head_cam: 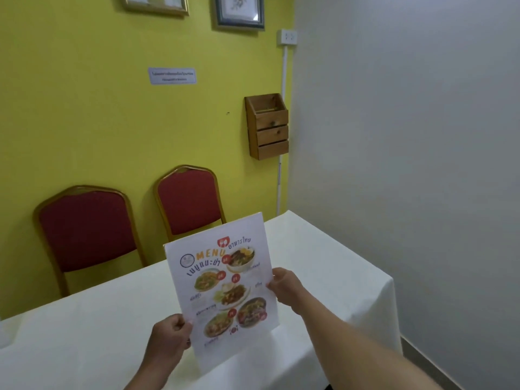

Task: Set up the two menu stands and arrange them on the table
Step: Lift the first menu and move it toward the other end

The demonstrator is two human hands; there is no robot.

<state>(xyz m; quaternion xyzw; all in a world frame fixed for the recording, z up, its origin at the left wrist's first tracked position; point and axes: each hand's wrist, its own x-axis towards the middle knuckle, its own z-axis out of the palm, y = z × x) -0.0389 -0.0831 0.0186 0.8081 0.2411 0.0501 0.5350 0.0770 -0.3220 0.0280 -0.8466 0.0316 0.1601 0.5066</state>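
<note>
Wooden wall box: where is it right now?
Head view, upper right of centre: the wooden wall box hangs on the yellow wall near the corner, above the table and right of the red chairs.

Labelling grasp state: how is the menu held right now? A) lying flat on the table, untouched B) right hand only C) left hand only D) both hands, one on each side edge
D: the left hand pinches the lower left edge of the menu and the right hand pinches its right edge, above the table.
</note>
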